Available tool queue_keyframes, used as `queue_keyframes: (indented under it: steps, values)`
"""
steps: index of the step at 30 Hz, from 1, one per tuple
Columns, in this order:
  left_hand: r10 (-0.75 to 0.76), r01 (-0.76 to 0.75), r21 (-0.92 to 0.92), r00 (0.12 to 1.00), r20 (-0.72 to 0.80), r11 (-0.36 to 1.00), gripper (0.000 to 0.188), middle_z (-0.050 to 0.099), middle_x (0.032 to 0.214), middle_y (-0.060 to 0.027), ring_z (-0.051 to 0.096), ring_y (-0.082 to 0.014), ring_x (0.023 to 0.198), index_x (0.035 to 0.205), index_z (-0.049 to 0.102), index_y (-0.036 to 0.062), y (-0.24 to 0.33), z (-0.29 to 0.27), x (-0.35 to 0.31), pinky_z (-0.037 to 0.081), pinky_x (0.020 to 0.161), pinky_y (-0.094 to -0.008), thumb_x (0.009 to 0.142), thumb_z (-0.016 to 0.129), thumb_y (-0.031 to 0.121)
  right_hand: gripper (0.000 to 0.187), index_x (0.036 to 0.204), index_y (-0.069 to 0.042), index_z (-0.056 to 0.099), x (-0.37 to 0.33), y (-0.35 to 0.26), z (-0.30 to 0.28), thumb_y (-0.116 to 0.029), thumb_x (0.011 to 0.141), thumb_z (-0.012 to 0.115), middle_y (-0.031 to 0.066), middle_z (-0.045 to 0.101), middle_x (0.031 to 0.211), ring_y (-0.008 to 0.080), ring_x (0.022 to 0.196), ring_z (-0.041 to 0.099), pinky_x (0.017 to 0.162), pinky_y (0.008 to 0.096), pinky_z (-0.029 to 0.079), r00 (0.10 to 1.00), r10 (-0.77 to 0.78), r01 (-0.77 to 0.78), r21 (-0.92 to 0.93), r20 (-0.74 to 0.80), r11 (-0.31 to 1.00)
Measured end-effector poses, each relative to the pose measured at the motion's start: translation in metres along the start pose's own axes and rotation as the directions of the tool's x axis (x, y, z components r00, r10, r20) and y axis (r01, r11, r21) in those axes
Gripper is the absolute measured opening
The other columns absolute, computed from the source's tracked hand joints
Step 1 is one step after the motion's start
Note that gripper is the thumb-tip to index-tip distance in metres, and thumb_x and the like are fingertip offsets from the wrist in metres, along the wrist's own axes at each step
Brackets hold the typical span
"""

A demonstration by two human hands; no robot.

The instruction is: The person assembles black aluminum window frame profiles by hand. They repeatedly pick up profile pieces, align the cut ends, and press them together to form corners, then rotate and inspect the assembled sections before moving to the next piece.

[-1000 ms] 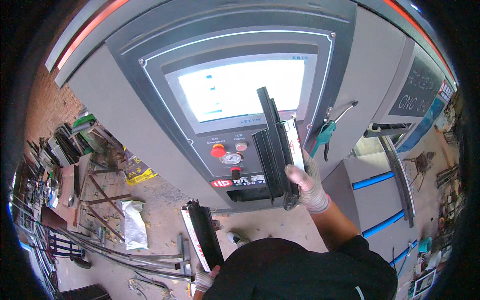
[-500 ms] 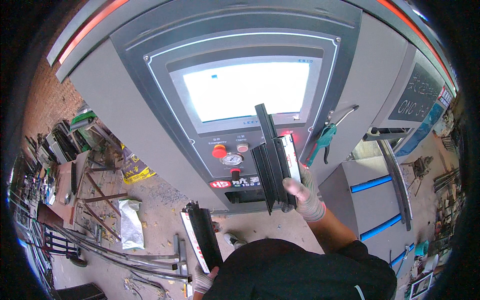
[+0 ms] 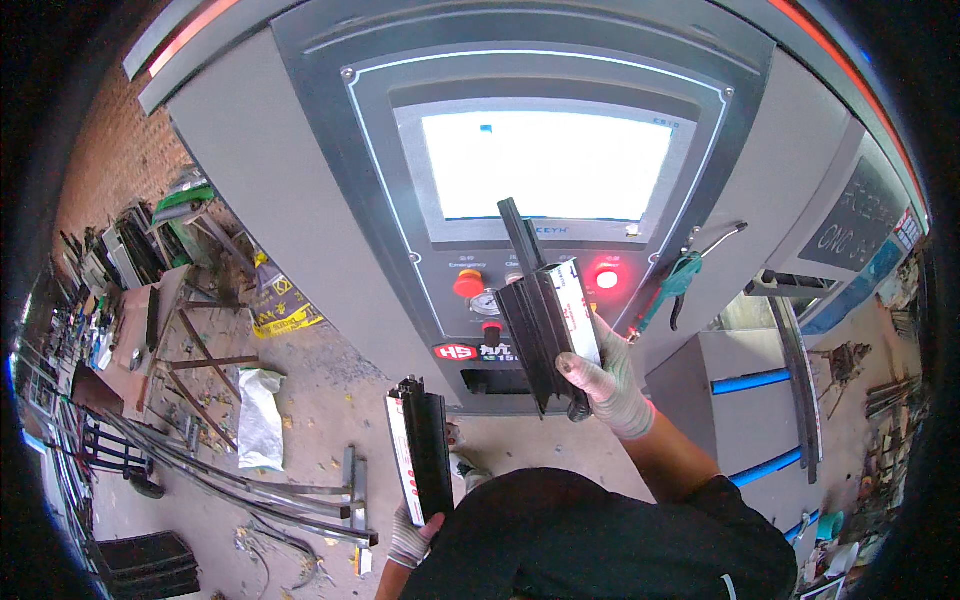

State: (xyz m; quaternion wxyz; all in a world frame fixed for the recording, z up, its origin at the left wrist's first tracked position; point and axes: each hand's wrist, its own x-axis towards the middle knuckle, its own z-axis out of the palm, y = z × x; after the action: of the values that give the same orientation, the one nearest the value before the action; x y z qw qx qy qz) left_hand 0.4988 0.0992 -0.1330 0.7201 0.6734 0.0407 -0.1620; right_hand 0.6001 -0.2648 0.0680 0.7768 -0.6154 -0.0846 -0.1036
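Note:
In a light, pinkish-grey work glove, my right hand grips a short black metal profile, its slotted end and a white labelled strip showing. The piece is held up, tilted, in front of the machine's control panel. Lower down on the left, my gloved left hand is closed round the lower end of a second black profile, also with a white strip along its side. The panel carries a bright screen, a red emergency button, a lit red button and a gauge, partly hidden by the raised profile.
A green air gun hangs right of the panel. Blue-padded rails stand at the lower right. Long metal bars, a white sack and a cluttered workbench are to the left.
My view has shifted, so the machine sits farther right and slightly higher. The red button now shows beside the raised profile. Both hands keep their profiles; more of the left hand shows.

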Motion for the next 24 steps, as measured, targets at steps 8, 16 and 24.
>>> queue_keyframes:
  steps: [8,16,24]
  values:
    - [-0.028,0.028,0.013,0.999,-0.027,1.0,0.058,0.071,0.114,-0.0077,0.066,-0.0172,0.102,0.131,0.058,-0.001,-0.005,-0.004,-0.002,0.054,0.092,-0.0349,0.081,0.085,0.014,0.067,0.144,0.001,0.049,0.023,0.006,0.008,-0.03,0.091,0.076,0.0042,0.064,0.122,0.0101,0.107,0.057,0.092,0.0276,0.047,0.999,-0.037,0.037,-0.031,0.022,0.999]
    - [-0.033,0.033,-0.005,0.998,-0.048,0.999,0.057,0.071,0.113,-0.0084,0.066,-0.0175,0.1,0.13,0.058,-0.0021,0.0,-0.005,-0.004,0.055,0.091,-0.035,0.081,0.084,0.011,0.063,0.141,0.001,0.051,0.027,0.011,0.009,-0.029,0.091,0.076,0.0049,0.065,0.12,0.0105,0.107,0.058,0.093,0.029,0.049,0.999,-0.032,0.032,-0.029,0.021,0.999]
    - [-0.079,0.083,0.054,0.995,-0.057,0.995,0.059,0.07,0.115,-0.0085,0.066,-0.0184,0.102,0.132,0.057,-0.0021,0.005,-0.006,-0.003,0.054,0.093,-0.0351,0.081,0.085,0.013,0.063,0.141,0.002,0.051,0.006,0.026,0.002,-0.03,0.092,0.074,0.0053,0.066,0.12,0.0107,0.106,0.059,0.094,0.0288,0.048,0.999,0.036,-0.034,-0.06,0.039,0.998]
